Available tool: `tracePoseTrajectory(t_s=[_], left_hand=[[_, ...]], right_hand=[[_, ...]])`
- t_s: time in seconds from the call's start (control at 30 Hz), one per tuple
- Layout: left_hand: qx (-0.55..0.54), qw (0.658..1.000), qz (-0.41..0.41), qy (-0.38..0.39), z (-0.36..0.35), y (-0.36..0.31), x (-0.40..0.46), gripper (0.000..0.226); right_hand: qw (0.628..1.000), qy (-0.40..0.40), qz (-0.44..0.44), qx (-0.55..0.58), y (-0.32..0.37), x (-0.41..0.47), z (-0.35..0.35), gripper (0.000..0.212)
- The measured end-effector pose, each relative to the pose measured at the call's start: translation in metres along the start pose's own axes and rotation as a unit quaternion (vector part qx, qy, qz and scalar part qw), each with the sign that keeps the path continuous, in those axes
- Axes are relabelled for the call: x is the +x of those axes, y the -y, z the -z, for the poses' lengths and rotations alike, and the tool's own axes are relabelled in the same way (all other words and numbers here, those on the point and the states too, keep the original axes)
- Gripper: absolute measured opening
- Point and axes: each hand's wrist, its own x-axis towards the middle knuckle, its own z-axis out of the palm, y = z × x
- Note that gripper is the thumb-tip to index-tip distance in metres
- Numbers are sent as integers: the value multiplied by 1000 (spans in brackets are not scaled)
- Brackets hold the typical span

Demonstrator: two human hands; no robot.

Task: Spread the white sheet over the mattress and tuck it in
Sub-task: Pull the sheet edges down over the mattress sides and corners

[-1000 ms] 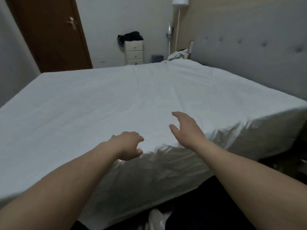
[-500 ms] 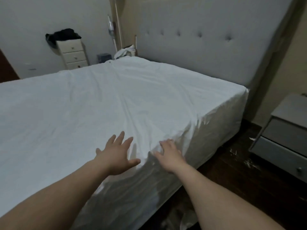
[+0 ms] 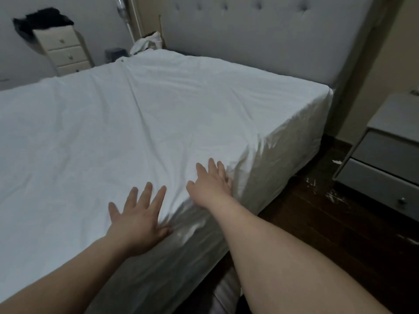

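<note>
The white sheet [image 3: 140, 123] lies spread over the whole top of the mattress and hangs down its near side [image 3: 283, 164], with creases running toward the near edge. My left hand [image 3: 139, 219] rests flat on the sheet at the near edge, fingers straight and spread. My right hand [image 3: 210, 184] lies flat on the sheet a little farther along the same edge, fingers straight, its outer side at the fold where the sheet drops over the side.
A grey tufted headboard [image 3: 260, 35] stands at the far end. A grey nightstand [image 3: 385, 155] sits at the right on dark wood floor [image 3: 317, 211]. A cream drawer unit [image 3: 65, 53] with dark clothes on top stands at the back left. White cloth [image 3: 147, 44] lies behind the bed.
The view has swung right toward the headboard. Both hands have gone from raised and curled to flat on the sheet, and have slid along the near edge toward the headboard.
</note>
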Motion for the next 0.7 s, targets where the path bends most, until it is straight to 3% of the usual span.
tracePoseTrajectory(t_s=[0.2,0.37,0.43,0.53,0.63,0.7], left_hand=[[5,1000,-6,-7,-4,5,-12,110],[21,1000,-12,1,-4,13,-32,113],[32,999,-18,21,-1,16,-40,114],[40,997,-21,61,24,22,-39,104],[22,996,-5,83,62,25,-11,95],[-22,999,0,44,77,20,8,95]], right_hand=[[999,23,24,-31,-17,-7,4,71],[995,74,40,-54,-26,-21,3,83],[994,72,57,-52,-24,-26,7,77],[995,-11,99,18,-23,-25,18,39],[976,-99,19,192,-30,-20,27,31],[963,-121,-38,238,-37,-13,27,30]])
